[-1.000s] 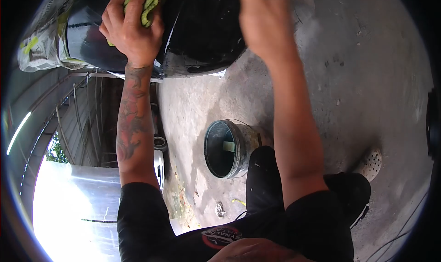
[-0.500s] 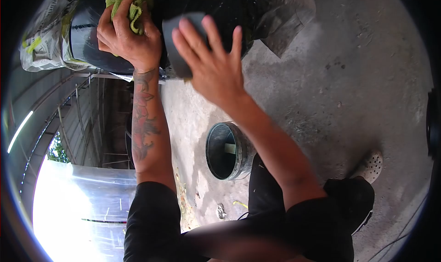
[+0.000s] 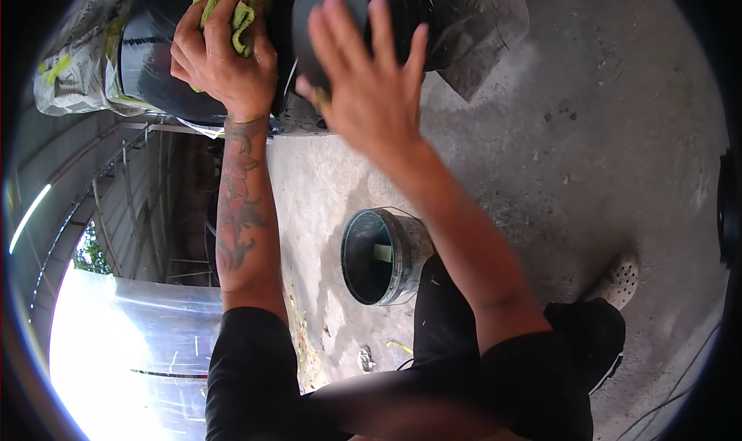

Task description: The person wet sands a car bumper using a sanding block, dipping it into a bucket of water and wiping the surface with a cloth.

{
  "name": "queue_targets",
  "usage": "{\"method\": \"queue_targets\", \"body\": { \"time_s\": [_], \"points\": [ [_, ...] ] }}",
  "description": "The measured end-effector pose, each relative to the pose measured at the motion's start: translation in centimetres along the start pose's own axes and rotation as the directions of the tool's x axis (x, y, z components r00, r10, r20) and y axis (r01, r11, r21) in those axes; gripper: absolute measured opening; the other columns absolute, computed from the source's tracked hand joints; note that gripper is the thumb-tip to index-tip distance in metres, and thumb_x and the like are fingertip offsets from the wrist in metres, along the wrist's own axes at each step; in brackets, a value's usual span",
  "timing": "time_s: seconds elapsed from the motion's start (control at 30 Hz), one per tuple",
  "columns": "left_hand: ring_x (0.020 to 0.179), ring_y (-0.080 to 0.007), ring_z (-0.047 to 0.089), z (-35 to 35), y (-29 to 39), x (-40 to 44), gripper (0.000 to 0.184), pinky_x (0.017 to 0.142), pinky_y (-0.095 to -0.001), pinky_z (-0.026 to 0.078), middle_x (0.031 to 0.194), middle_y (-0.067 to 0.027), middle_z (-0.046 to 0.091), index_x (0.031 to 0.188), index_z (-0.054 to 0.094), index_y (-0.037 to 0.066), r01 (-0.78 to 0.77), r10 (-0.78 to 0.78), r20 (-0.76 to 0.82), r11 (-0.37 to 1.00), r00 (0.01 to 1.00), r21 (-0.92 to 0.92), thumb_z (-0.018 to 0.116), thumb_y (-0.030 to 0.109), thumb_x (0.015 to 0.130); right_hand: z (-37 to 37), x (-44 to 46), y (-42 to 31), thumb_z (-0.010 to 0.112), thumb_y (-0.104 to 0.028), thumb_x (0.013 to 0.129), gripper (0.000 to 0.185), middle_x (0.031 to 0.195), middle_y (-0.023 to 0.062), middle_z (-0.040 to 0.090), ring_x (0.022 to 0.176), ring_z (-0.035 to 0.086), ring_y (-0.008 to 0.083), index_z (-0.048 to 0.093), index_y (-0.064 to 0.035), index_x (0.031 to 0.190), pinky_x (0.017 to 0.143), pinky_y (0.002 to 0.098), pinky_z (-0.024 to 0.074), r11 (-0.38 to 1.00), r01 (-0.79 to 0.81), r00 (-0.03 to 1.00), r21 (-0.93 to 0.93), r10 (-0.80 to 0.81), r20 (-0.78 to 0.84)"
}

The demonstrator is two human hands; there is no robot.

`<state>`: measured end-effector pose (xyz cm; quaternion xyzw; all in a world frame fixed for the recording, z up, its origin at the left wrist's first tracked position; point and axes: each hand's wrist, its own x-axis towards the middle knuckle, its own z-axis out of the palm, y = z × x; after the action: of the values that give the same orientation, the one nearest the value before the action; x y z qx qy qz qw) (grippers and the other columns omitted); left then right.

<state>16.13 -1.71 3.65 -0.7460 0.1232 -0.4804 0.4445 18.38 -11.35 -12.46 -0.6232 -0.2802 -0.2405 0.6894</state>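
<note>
At the top left, my left hand (image 3: pixel 224 66) is closed around a crumpled yellow-green cloth (image 3: pixel 246 20), against a glossy black curved panel (image 3: pixel 151 58). Beside it, my right hand (image 3: pixel 371 85) lies palm down with fingers spread over a dark grey sheet (image 3: pixel 313 43) that looks like sandpaper. The sheet is between the palm and the black surface, and part of it is hidden by the fingers. Motion blurs the right hand somewhat. A small yellowish bit shows by its thumb, too unclear to name.
Plastic and paper masking (image 3: pixel 69 74) covers the panel's left side, with a loose plastic flap (image 3: pixel 471 74) at right. An open bucket (image 3: pixel 402 263) holding a pale block (image 3: pixel 382 252) stands on the concrete floor (image 3: pixel 572 170) by my leg. Cables (image 3: pixel 684 375) lie at lower right.
My right hand and the grey sheet have slid up and slightly right over the black surface. My left hand keeps the cloth and has shifted slightly right in view.
</note>
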Motion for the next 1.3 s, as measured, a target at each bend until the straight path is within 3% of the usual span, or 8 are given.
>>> {"method": "queue_targets", "body": {
  "time_s": [0.13,0.6,0.67,0.73,0.97,1.0,1.17,1.3],
  "points": [
    [0.111,-0.0237,0.061,-0.3,0.2,0.2,0.032,0.097,-0.0412,0.039,0.119,-0.0023,0.065,0.119,0.076,0.028,-0.002,0.002,0.024,1.000,1.000,-0.004,0.079,0.030,0.087,-0.2,3.4,0.6,0.070,-0.051,0.088,0.082,0.163,0.0055,0.037,0.149,0.030,0.0404,0.044,-0.0096,0.154,0.108,0.0783,0.0265,0.999,-0.038,0.991,-0.015,0.036,-0.128],
    [0.110,-0.0240,0.061,-0.2,0.2,0.2,0.034,0.094,-0.0407,0.040,0.119,-0.0018,0.066,0.119,0.076,0.027,-0.011,0.011,0.030,1.000,0.999,0.000,0.080,0.031,0.086,-1.5,4.4,1.1,0.049,-0.051,0.104,0.076,0.167,0.0173,0.028,0.153,0.027,0.0390,0.036,0.0027,0.156,0.116,0.0679,0.0267,0.997,-0.059,0.997,-0.047,0.061,0.048],
    [0.110,-0.0240,0.061,0.0,0.1,0.1,0.034,0.094,-0.0406,0.040,0.119,-0.0019,0.066,0.119,0.076,0.027,-0.019,0.019,0.035,1.000,0.999,0.000,0.080,0.030,0.086,1.7,2.9,2.1,0.051,-0.049,0.103,0.076,0.167,0.0178,0.028,0.153,0.028,0.0386,0.036,0.0025,0.156,0.116,0.0689,0.0263,0.898,0.037,0.985,-0.439,-0.107,-0.135],
    [0.110,-0.0239,0.061,-0.1,-0.3,-0.1,0.034,0.095,-0.0404,0.040,0.119,-0.0018,0.066,0.119,0.076,0.027,-0.025,0.024,0.049,1.000,0.999,0.018,0.080,0.030,0.086,-1.6,4.1,2.3,0.052,-0.048,0.103,0.075,0.166,0.0181,0.029,0.153,0.027,0.0380,0.036,0.0025,0.156,0.115,0.0699,0.0265,0.997,0.022,1.000,-0.076,-0.021,0.019],
    [0.109,-0.0227,0.061,-0.1,0.3,0.1,0.035,0.094,-0.0391,0.040,0.118,0.0003,0.065,0.118,0.076,0.029,-0.003,0.002,0.039,1.000,0.999,0.010,0.082,0.029,0.083,-0.5,2.5,2.9,0.042,-0.046,0.108,0.074,0.165,0.0285,0.026,0.154,0.024,0.0410,0.027,0.0068,0.158,0.122,0.0599,0.0205,0.995,-0.079,0.996,0.062,0.076,0.047],
    [0.108,-0.0221,0.061,0.0,0.2,0.1,0.036,0.092,-0.0383,0.039,0.117,0.0013,0.064,0.116,0.077,0.031,-0.001,0.001,0.041,1.000,0.999,0.003,0.083,0.030,0.081,1.4,0.6,2.6,0.056,-0.049,0.100,0.075,0.164,0.0126,0.036,0.149,0.034,0.0398,0.037,-0.0025,0.156,0.118,0.0672,0.0242,0.963,-0.098,0.987,0.250,0.127,-0.103],
    [0.108,-0.0222,0.061,-0.1,-0.1,0.1,0.037,0.092,-0.0386,0.039,0.118,0.0011,0.064,0.116,0.077,0.031,-0.006,0.006,0.052,1.000,0.999,0.001,0.083,0.030,0.080,-0.8,4.6,3.5,0.040,-0.046,0.108,0.074,0.165,0.0285,0.026,0.154,0.025,0.0416,0.028,0.0075,0.157,0.122,0.0598,0.0205,0.997,0.008,1.000,0.081,-0.008,0.008],
    [0.111,-0.0238,0.061,-0.3,0.5,0.1,0.035,0.095,-0.0403,0.040,0.120,-0.0015,0.066,0.120,0.076,0.028,0.002,-0.003,0.068,1.000,0.998,0.019,0.081,0.031,0.085,-0.8,4.6,3.7,0.050,-0.049,0.103,0.078,0.168,0.0224,0.025,0.155,0.024,0.0406,0.031,0.0023,0.158,0.120,0.0648,0.0202,0.994,0.015,0.999,0.110,-0.020,0.050]
  ]
}}
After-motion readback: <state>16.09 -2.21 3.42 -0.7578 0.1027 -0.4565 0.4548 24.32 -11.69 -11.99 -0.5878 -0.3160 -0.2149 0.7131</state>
